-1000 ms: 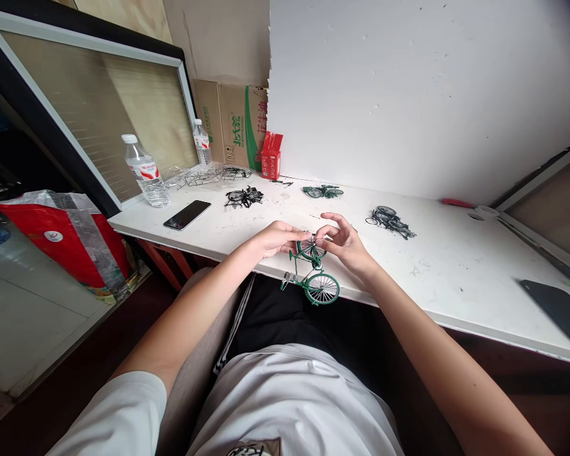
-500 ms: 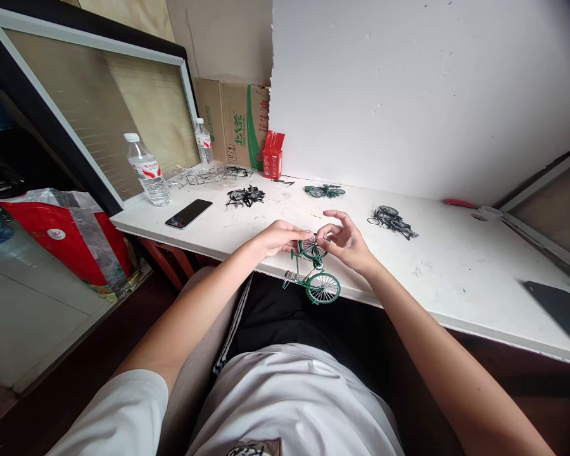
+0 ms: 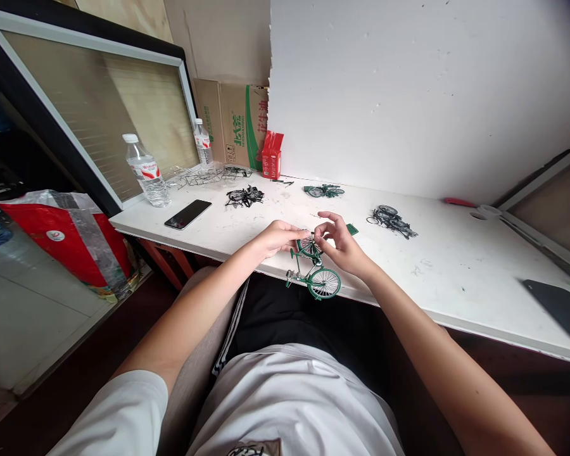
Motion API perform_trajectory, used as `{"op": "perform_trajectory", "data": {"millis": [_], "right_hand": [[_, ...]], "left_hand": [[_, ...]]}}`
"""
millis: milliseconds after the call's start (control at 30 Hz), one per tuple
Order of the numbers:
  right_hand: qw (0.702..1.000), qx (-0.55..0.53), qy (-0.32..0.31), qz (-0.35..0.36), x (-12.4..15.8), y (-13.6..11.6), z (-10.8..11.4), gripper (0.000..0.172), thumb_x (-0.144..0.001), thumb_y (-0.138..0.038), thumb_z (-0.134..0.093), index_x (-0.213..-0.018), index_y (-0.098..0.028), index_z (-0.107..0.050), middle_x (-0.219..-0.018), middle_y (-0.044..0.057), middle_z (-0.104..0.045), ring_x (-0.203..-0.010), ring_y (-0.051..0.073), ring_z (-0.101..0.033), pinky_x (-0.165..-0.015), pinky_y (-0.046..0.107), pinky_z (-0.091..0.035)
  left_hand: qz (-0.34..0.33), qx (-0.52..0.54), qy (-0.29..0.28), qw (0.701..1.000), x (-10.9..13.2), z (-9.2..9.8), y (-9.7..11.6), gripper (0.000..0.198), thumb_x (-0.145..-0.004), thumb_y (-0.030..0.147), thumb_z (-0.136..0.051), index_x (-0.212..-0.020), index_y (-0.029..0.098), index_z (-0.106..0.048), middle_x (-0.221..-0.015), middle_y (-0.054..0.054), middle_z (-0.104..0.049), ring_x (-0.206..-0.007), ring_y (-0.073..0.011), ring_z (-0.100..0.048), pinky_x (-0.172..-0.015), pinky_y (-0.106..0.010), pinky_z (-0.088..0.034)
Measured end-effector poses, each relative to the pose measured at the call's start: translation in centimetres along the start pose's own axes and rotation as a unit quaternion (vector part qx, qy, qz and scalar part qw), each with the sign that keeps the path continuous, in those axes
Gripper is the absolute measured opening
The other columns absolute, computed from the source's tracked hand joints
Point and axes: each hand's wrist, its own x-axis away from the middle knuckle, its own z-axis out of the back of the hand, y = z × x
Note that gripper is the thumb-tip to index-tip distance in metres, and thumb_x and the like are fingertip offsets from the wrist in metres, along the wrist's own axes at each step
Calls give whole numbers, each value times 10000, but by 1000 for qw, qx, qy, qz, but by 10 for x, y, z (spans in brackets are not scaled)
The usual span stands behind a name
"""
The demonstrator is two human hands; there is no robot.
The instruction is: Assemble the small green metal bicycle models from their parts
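A small green model bicycle hangs at the table's front edge, tilted, with its front wheel and handlebar toward me. My left hand is closed on its far wheel from the left, thumb and fingers pinching the rim. On the other side of that wheel, my right hand holds thumb and index finger together against it, the other fingers raised. Whether a tiny part sits in that pinch is hidden. A flat green piece lies on the table just behind my right hand.
On the white table lie black bicycle parts, more black parts, a green bundle and a phone. Bottles, a red box and a carton stand at the back left.
My right hand has shifted slightly left along the far wheel. The bicycle's near end has turned a little, and the green piece behind my right hand has come into view.
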Motion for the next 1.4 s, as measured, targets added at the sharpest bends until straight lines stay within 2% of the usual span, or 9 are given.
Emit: {"op": "perform_trajectory", "data": {"millis": [267,633,833,1067,1200,1400], "right_hand": [[1000,-4,16,21,0,1,1,483,-1050,-390,-621,-1469,-345,-385,-1016,23,-577,-925,205,-596,-864,380,-550],[997,34,38,56,0,-11,-3,484,-1046,-338,-637,-1453,-340,-374,-1026,30,-609,-983,223,-624,-903,405,-525],[997,21,56,47,1,-6,-5,450,-1042,-342,-632,-1421,-338,-387,-1017,29,-606,-966,220,-613,-846,378,-520],[995,45,79,43,3,-10,-8,437,-1026,-384,-639,-1390,-328,-405,-989,33,-620,-954,238,-628,-953,442,-544],[993,47,95,47,2,-9,-10,424,-1026,-372,-631,-1383,-327,-406,-1008,37,-621,-968,237,-637,-954,440,-542],[987,56,153,17,-2,8,8,398,-1006,-358,-630,-1344,-323,-422,-1012,27,-597,-970,220,-628,-871,388,-530]], "left_hand": [[-7,10,-7,1000,1,2,2,432,-650,409,-1027,-895,106,-839,-968,-145,-807,-803,-181,-704,-751,-319,-511],[-31,29,-23,999,2,-2,3,508,-673,485,-1007,-969,113,-829,-944,-111,-787,-768,-155,-678,-746,-309,-498],[-31,31,-8,999,2,-3,2,506,-681,496,-1001,-946,117,-796,-889,-80,-757,-746,-148,-668,-731,-303,-485],[-32,37,3,999,2,-7,1,502,-712,526,-974,-883,113,-746,-795,-45,-704,-691,-129,-637,-702,-289,-473],[-43,24,28,998,3,-11,2,501,-713,537,-969,-883,124,-742,-783,-33,-687,-667,-124,-614,-690,-290,-480],[-50,1,47,998,2,-9,2,496,-737,552,-949,-897,122,-763,-823,-51,-723,-619,-106,-582,-654,-277,-468]]}}
